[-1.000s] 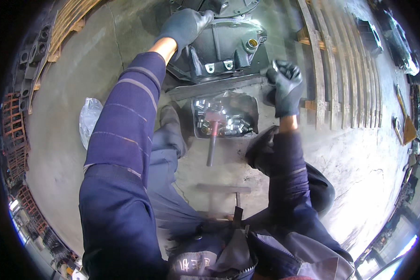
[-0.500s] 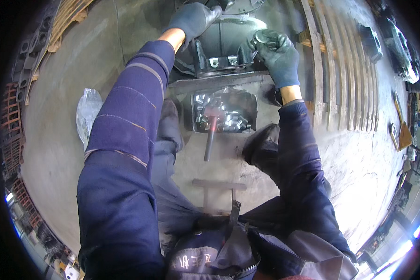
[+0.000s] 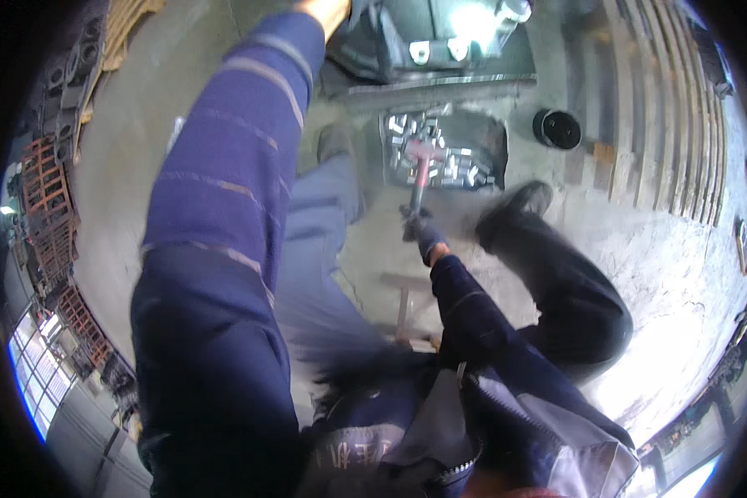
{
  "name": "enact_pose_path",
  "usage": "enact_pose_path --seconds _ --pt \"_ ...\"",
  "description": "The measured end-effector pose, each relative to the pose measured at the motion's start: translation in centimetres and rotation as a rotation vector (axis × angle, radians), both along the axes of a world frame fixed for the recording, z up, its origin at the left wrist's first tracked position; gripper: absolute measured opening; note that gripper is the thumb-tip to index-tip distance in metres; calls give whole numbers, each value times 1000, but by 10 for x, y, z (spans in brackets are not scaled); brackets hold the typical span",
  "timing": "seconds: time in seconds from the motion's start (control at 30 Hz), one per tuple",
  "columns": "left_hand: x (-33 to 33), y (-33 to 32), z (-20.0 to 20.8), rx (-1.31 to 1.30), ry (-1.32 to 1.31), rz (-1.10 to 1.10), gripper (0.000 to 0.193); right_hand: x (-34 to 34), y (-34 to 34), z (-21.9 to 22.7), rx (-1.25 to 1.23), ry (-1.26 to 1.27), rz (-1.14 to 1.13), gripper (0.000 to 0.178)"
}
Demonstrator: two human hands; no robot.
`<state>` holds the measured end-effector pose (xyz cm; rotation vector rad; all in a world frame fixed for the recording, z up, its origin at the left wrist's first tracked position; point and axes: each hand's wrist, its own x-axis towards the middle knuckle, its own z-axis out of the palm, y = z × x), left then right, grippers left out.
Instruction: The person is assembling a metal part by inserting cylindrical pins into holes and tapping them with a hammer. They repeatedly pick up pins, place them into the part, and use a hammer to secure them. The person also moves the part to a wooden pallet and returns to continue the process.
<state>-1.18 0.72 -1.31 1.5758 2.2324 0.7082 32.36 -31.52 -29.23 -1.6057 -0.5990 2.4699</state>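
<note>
In my gloved right hand point(image 3: 424, 231) is the handle end of a hammer point(image 3: 421, 178), with fingers closed round it. The hammer's reddish head rests over a dark tray point(image 3: 498, 137) of short shiny metal sleeves point(image 3: 465, 170). My left arm point(image 3: 232, 141) reaches up past the top edge; only the bare wrist shows and the hand is out of sight. Near that wrist stands a large dark metal part point(image 3: 373, 50) with bright lugs. A silver cylindrical piece point(image 3: 517, 10) sits at its upper right.
A black round cup point(image 3: 558, 129) stands right of the tray. Wooden pallet slats point(image 3: 664, 108) lie farther right. A flat bar point(image 3: 440, 90) runs between tray and metal part. My legs flank the tray; a small T-shaped stand point(image 3: 404, 286) is between them. Orange racks point(image 3: 46, 183) line the left.
My right hand has left the metal part and come down onto the hammer handle. The round piece it held now appears at the part's upper right. The view has shifted; my left hand dropped out of sight.
</note>
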Motion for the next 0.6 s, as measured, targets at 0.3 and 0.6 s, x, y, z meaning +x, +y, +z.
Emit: enact_pose_path --seconds 0.3,0.6 --pt "-6 0 -9 -10 53 8 63 3 105 124 -11 -97 31 44" --pt "-3 2 -6 -118 61 12 65 60 284 404 1480 -327 -49 26"
